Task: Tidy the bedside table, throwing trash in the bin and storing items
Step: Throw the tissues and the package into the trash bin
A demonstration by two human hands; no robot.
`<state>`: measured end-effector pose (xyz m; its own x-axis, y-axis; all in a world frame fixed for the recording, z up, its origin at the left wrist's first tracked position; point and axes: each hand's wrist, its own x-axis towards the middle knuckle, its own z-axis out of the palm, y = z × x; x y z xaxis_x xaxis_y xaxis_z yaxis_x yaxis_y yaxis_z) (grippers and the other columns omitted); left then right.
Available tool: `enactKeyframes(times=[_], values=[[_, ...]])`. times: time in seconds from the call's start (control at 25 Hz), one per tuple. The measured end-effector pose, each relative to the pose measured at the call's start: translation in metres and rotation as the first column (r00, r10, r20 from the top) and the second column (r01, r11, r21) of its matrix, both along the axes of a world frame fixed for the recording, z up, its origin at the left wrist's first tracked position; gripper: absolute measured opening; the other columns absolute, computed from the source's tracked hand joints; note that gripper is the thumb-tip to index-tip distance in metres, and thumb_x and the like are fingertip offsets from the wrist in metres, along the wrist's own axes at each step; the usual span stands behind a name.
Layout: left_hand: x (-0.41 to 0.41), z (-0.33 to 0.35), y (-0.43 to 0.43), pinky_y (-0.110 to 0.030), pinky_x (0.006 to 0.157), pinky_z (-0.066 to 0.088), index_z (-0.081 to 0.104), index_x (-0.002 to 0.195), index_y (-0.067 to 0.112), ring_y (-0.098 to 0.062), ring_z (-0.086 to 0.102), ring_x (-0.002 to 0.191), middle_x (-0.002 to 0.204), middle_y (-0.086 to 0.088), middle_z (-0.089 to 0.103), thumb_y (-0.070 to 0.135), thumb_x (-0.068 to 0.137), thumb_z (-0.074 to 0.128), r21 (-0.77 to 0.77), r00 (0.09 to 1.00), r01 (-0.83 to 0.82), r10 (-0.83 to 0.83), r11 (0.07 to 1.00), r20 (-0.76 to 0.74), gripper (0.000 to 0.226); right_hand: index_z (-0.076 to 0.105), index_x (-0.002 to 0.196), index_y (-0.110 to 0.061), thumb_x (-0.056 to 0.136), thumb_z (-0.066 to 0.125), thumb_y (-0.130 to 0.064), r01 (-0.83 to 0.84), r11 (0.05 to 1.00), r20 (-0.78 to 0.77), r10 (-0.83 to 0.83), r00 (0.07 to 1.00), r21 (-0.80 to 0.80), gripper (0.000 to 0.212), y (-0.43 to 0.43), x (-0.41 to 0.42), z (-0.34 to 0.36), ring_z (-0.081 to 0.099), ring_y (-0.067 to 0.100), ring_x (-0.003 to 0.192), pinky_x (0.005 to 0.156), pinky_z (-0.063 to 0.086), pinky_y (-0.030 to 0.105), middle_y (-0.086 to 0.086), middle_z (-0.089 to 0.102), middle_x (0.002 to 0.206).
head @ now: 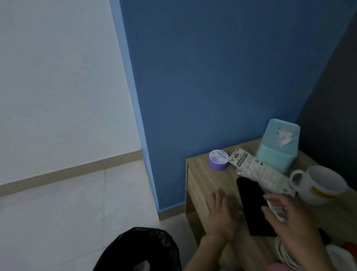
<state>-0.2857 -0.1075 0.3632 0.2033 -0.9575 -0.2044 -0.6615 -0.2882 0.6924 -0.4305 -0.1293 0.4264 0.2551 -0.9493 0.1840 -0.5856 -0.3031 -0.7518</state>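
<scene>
- The wooden bench (202, 169) stands against a blue wall (207, 75), on a pale tiled floor (57, 212).
- Left hand (221, 217) lies palm down over the bench's near left edge, its fingers (218, 199) spread and blurred, holding nothing.
- Right hand (294, 220) hovers above the bench near the phone, fingers (273, 199) loosely spread and blurred, gripping nothing that shows.
- A black phone (252, 204) lies flat between the two hands.
- A long white packet (260, 171) lies slantwise, from beside the jar towards the right hand, its near end under those fingers.
- A purple jar (218, 159) sits at the far left corner.
- A teal tissue box (277, 148) stands at the back, a tissue poking from its top.
- A white mug (320, 186) stands at the right, just beside the packet.
- A coiled white cable (287, 257) lies at the near edge below the right wrist.
- The bin (139, 254), lined with a black bag, stands on the floor left of the bench, below the left forearm.
</scene>
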Motion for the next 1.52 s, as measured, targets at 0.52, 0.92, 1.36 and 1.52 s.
enactKeyframes(times=[0.52,0.92,1.36,1.52], values=[[-0.012,-0.026,0.002,-0.036,0.118,-0.011,0.005,0.153,0.017,-0.008,-0.047,0.132,0.154,-0.003,-0.032,0.035,0.094,0.047,0.107,0.969,0.149,-0.167,0.983,0.181,0.075,0.051,0.125,-0.015,0.083,0.055,-0.021,0.086,0.996,-0.602,-0.064,0.796,0.008,0.042,-0.112,0.001,-0.044,0.058,0.027,0.112,0.086,0.048,0.035,0.010,0.062,0.122],[0.010,-0.009,0.006,-0.038,0.121,0.002,0.011,0.153,0.018,-0.023,-0.013,0.149,0.162,-0.004,-0.010,0.025,0.094,0.051,0.139,0.963,0.243,-0.256,0.960,0.082,0.071,0.065,0.065,0.000,0.073,0.065,0.002,0.168,0.943,-0.504,-0.298,0.811,-0.287,0.008,-0.103,-0.009,-0.035,0.052,0.030,0.041,0.047,0.032,0.026,0.025,0.060,0.050],[0.050,0.041,0.001,-0.024,0.096,0.045,0.016,0.149,0.015,-0.014,0.053,0.120,0.146,-0.012,0.043,0.035,0.084,0.063,0.038,0.539,-0.266,0.181,0.963,-0.823,0.083,0.071,0.080,-0.016,0.075,0.063,0.011,-0.028,0.997,0.298,0.047,0.953,-0.069,0.028,-0.051,0.046,0.014,0.062,-0.011,0.059,0.059,0.044,-0.002,-0.012,0.071,0.065],[0.085,0.039,0.024,-0.019,0.069,0.056,0.062,0.092,0.019,-0.013,0.066,0.081,0.093,-0.005,0.066,0.007,0.092,0.059,-0.036,0.517,-0.501,0.266,0.865,-0.814,0.012,0.073,0.066,-0.027,0.076,0.069,-0.005,-0.354,0.890,0.408,0.221,0.886,0.286,0.024,-0.035,0.070,-0.014,0.066,-0.004,0.063,0.057,0.051,0.007,-0.011,0.075,0.070]])
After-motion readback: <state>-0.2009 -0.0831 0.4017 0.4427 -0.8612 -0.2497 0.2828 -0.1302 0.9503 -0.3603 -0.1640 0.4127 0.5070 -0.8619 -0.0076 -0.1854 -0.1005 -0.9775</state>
